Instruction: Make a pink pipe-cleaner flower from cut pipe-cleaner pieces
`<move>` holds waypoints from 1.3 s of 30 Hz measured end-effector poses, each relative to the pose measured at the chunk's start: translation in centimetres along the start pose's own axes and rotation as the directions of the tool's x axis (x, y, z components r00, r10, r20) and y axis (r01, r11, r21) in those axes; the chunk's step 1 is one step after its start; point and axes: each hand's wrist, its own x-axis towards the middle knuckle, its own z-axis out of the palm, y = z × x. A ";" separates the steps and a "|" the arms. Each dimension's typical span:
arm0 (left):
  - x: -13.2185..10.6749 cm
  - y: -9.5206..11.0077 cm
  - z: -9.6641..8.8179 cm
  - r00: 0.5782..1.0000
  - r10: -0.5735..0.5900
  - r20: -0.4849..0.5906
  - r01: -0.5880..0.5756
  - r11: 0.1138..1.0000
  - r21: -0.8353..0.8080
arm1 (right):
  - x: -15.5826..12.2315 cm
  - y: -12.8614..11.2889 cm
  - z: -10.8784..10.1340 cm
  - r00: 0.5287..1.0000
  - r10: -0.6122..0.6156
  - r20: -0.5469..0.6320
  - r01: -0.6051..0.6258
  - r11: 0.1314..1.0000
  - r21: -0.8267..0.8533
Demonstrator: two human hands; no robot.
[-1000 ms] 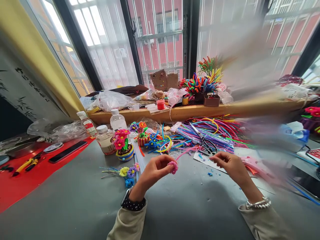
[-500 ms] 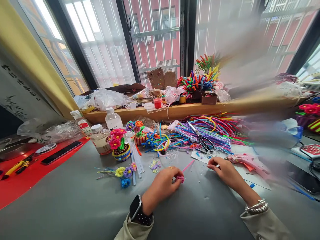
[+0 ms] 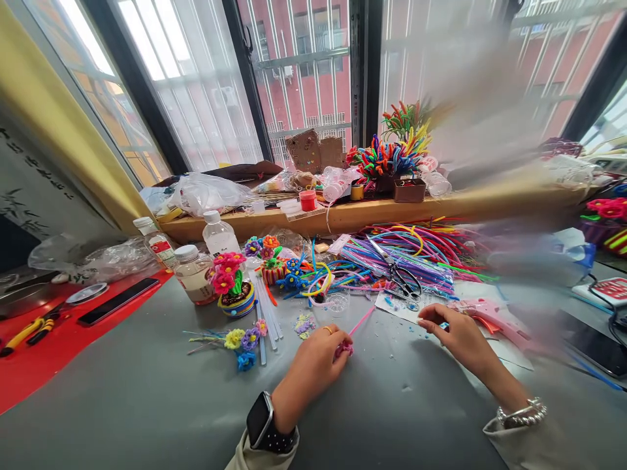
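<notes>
My left hand (image 3: 316, 362) rests low on the grey table (image 3: 147, 405), fingers closed on a small pink pipe-cleaner flower (image 3: 344, 348) whose pink stem (image 3: 362, 321) sticks out up and to the right. My right hand (image 3: 453, 333) hovers to the right, fingers curled in a pinch around something small and bluish that I cannot make out. A pink glue gun (image 3: 490, 316) lies just beyond the right hand. Scissors (image 3: 399, 277) lie on a heap of coloured pipe cleaners (image 3: 416, 251) behind both hands.
Finished small flowers (image 3: 245, 339) lie left of my left hand, with a flower pot model (image 3: 230, 287), bottles (image 3: 215, 238) and a jar (image 3: 192, 274) behind. A phone (image 3: 117, 301) and pliers (image 3: 24, 333) sit on a red mat at left. A cluttered wooden sill (image 3: 372, 212) runs along the window.
Both hands came down from above the table toward its surface. The left hand kept hold of the pink flower; the right hand shifted slightly right, near the glue gun.
</notes>
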 end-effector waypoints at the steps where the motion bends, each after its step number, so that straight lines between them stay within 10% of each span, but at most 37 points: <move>1: -0.2 0.0 0.0 1.000 0.001 0.013 -0.001 1.000 -0.004 | 0.2 -0.1 0.1 1.000 -0.002 0.004 0.002 1.000 0.016; 7: -0.7 0.3 -0.3 0.988 0.055 0.145 -0.044 0.996 -0.079 | 3.6 -2.0 1.5 0.997 -0.051 0.066 0.049 0.998 0.035; 18: -0.3 0.8 -0.7 0.979 0.051 0.198 0.036 0.910 -0.412 | 6.3 -3.1 4.5 0.977 -0.104 -0.186 0.105 0.995 -0.005; 26: 0.1 1.1 -0.8 0.996 -0.006 -0.088 -0.018 0.963 -0.270 | 3.9 -3.5 4.5 0.953 -0.201 -0.226 0.173 0.975 -0.136; 30: 1.3 2.5 -1.2 0.961 0.108 -0.255 -0.168 0.959 -0.229 | 2.6 -4.8 5.9 0.890 -0.454 0.036 0.455 0.883 -0.118; 39: 3.7 2.6 -1.3 0.888 0.119 -0.445 -0.265 0.922 -0.283 | 2.1 -5.1 6.3 0.854 -0.519 0.041 0.520 0.848 -0.100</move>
